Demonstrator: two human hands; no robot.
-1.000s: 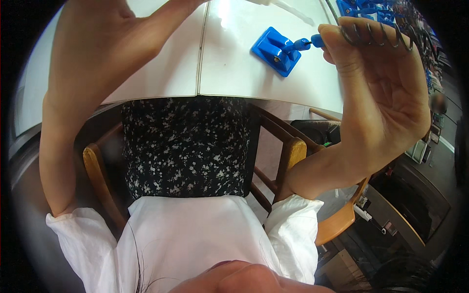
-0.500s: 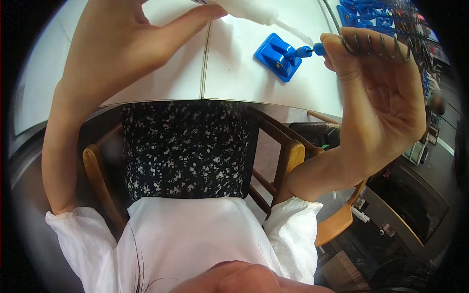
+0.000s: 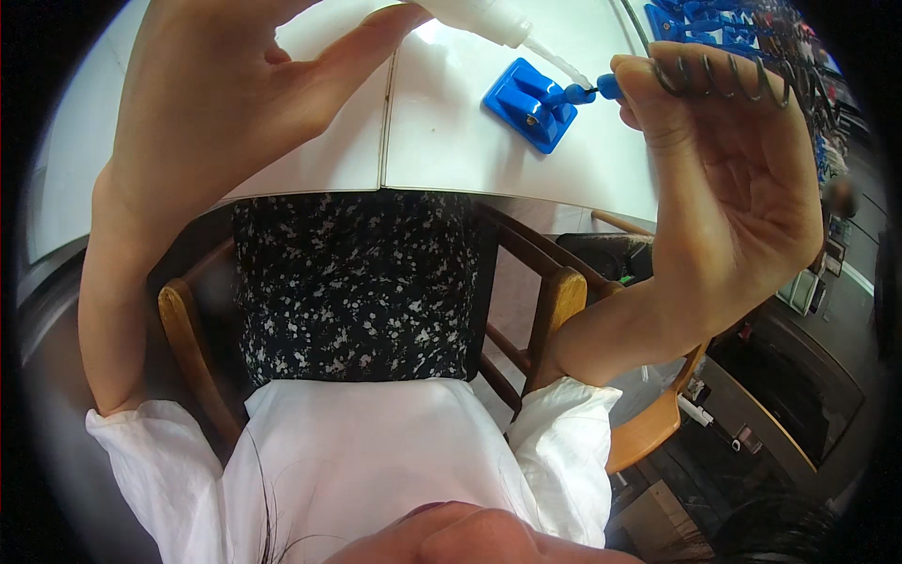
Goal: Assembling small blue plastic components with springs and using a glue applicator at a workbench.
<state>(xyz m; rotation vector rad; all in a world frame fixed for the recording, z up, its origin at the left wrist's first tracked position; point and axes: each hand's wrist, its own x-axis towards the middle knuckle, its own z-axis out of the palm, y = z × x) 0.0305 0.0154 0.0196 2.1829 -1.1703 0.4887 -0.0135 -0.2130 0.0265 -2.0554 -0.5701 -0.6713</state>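
Note:
My left hand (image 3: 225,103) is closed around a white squeeze bottle (image 3: 484,21), its fingertips cut off by the upper edge. The bottle tilts down to the right, and its thin translucent nozzle (image 3: 556,60) ends at the small gap between two blue pieces. One of these is the rounded blue tip of a glossy blue base (image 3: 531,108). The other is a short blue cylinder (image 3: 610,86), pinched between thumb and fingers of my right hand (image 3: 738,169). A dark coiled cord (image 3: 719,77) runs across the right hand's fingers. Whether nozzle and pieces touch is hard to tell.
The white tabletop (image 3: 451,141) has a seam (image 3: 384,132) left of the blue base. More blue bases (image 3: 705,23) with dark coiled cords crowd the far right. Wooden chair parts (image 3: 561,301) stand below the table's near edge.
The bottle has tipped more steeply, bringing its nozzle tip closer to the gap between the blue pieces. My right hand keeps its pinch with little movement. The view has shifted slightly.

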